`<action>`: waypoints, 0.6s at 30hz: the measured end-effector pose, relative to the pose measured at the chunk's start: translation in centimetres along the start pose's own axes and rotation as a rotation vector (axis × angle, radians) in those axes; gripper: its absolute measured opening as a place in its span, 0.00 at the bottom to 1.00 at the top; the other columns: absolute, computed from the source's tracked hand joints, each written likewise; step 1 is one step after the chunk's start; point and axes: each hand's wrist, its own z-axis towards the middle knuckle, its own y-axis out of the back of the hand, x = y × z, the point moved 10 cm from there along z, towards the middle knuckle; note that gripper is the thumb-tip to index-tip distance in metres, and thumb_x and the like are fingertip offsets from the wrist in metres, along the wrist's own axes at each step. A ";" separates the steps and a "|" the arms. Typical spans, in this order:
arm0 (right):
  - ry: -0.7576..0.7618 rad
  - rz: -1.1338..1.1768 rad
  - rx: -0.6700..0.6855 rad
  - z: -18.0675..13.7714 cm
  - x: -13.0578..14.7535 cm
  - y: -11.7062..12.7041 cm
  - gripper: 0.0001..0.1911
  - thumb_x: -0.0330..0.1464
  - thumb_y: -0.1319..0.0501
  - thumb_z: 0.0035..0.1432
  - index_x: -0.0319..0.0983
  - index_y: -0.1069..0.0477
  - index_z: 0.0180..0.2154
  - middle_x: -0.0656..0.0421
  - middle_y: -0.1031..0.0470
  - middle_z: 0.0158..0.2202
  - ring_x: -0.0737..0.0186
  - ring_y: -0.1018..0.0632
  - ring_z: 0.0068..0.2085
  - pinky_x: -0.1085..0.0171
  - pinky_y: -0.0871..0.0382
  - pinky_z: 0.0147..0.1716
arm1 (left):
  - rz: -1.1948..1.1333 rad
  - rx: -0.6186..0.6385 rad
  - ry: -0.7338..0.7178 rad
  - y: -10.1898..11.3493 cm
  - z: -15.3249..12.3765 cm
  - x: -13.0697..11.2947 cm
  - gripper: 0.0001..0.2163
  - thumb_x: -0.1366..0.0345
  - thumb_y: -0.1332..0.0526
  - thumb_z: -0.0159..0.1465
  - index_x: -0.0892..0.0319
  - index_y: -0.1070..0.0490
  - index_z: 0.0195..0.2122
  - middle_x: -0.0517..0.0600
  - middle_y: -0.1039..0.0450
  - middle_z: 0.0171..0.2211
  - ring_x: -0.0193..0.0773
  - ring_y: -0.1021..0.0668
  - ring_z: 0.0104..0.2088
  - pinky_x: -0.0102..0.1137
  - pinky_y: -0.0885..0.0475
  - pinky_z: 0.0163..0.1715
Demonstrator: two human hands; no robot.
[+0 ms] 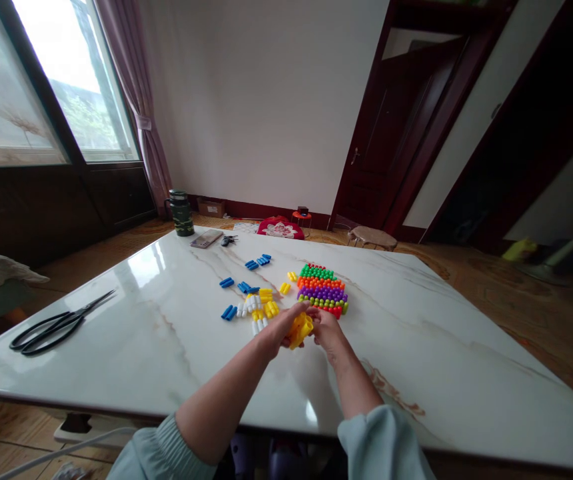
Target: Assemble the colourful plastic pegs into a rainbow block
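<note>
Head view: toward the near edge of the white marble table (166, 347), I watch the left hand (277, 331) and right hand (330, 331) both clamped on a yellow plastic peg cluster (300, 328). An uneven squeeze, I judge, could pop pegs loose into the multicoloured peg block (322, 291) just beyond.

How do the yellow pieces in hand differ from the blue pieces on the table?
The yellow pieces are bunched together and gripped between the left hand and right hand. The blue pieces lie scattered on the table, untouched. Both are small rounded plastic pegs.
</note>
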 end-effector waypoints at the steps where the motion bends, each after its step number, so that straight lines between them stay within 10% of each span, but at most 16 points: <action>1: 0.023 -0.018 -0.038 0.2 0.1 0.6 0.19 0.35 0.38 0.35 0.37 0.27 0.34 0.60 0.25 0.26 0.68 0.30 0.24 0.70 0.44 0.20 | -0.021 -0.020 0.001 0.3 0.1 -0.1 0.25 0.45 0.44 0.60 0.60 0.24 0.46 0.51 0.26 0.25 0.32 0.28 0.18 0.22 0.45 0.13; 7: 0.095 -0.448 -0.407 0.2 0.1 5.0 0.15 0.32 0.38 0.39 0.39 0.27 0.35 0.56 0.21 0.34 0.58 0.23 0.34 0.66 0.34 0.30 | -0.408 -0.243 0.097 4.9 1.3 0.9 0.30 0.40 0.53 0.63 0.62 0.24 0.43 0.55 0.24 0.34 0.29 0.30 0.18 0.20 0.51 0.11; 11: 0.106 -0.690 -0.388 0.7 -0.8 4.0 0.12 0.29 0.38 0.44 0.40 0.27 0.35 0.57 0.22 0.33 0.58 0.23 0.34 0.65 0.34 0.34 | -0.625 -0.318 0.123 6.9 1.5 1.3 0.33 0.39 0.59 0.64 0.64 0.26 0.41 0.56 0.26 0.31 0.32 0.29 0.19 0.21 0.46 0.11; 18: 0.234 -0.709 -0.461 -0.4 0.6 4.5 0.10 0.30 0.35 0.46 0.39 0.27 0.34 0.54 0.23 0.38 0.60 0.23 0.33 0.64 0.33 0.36 | -0.617 -0.349 0.097 6.8 1.8 1.5 0.11 0.60 0.43 0.63 0.64 0.30 0.39 0.53 0.28 0.28 0.33 0.26 0.22 0.23 0.36 0.15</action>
